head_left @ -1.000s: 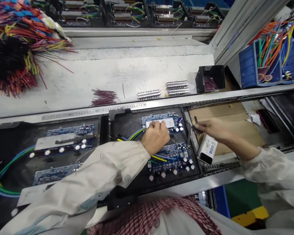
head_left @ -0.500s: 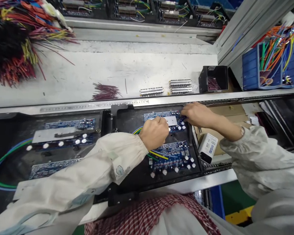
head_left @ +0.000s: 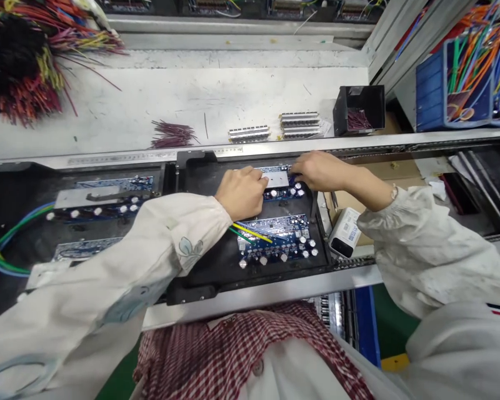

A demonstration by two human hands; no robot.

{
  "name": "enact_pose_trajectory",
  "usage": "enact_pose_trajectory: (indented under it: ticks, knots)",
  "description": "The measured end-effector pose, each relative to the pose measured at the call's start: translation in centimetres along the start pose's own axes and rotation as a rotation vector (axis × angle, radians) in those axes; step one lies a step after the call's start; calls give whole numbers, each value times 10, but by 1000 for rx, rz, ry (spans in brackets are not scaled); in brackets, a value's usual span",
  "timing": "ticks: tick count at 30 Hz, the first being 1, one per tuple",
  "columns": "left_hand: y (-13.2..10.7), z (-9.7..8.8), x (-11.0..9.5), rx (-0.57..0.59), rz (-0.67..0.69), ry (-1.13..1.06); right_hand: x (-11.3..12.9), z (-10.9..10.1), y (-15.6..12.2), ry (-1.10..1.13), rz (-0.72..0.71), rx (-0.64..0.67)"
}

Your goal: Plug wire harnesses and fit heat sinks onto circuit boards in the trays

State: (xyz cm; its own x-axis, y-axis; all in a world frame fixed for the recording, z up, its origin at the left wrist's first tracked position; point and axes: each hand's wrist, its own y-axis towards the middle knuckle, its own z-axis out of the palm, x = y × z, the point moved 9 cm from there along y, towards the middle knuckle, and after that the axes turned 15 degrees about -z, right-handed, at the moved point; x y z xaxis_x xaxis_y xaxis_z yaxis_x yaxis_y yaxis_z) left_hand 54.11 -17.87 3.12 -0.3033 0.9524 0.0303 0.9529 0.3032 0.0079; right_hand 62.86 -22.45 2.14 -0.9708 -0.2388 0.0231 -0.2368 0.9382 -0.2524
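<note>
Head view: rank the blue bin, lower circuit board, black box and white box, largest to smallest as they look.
1. Blue bin, cut off by the frame edge
2. Lower circuit board
3. Black box and white box: they look alike, and the white box sits nearer the camera, so unranked

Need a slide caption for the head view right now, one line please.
Left hand and right hand touch a blue circuit board in a black tray.

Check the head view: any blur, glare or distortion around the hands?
In the head view, the left hand and right hand look sharp, with no clear motion blur; light is even, with soft shadows beneath them; the wide lens stretches the left sleeve at the frame's edge; the metal plate shows a mild sheen.
</note>
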Motion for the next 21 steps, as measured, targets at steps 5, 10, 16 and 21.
enact_pose_trajectory:
  ticks: [5, 10, 16, 21]
  knots:
    - [0, 2, 0, -2, -30, 28, -9, 5, -7, -7, 126, -81]
    - [0, 1, -1, -16, -38, 46, -7, 6, -6, -10, 94, -134]
    - [0, 0, -1, -28, -41, 65, -3, 4, -5, -37, 66, -161]
    - [-1, 2, 1, -14, -46, 34, 1, 3, -4, -65, 74, -143]
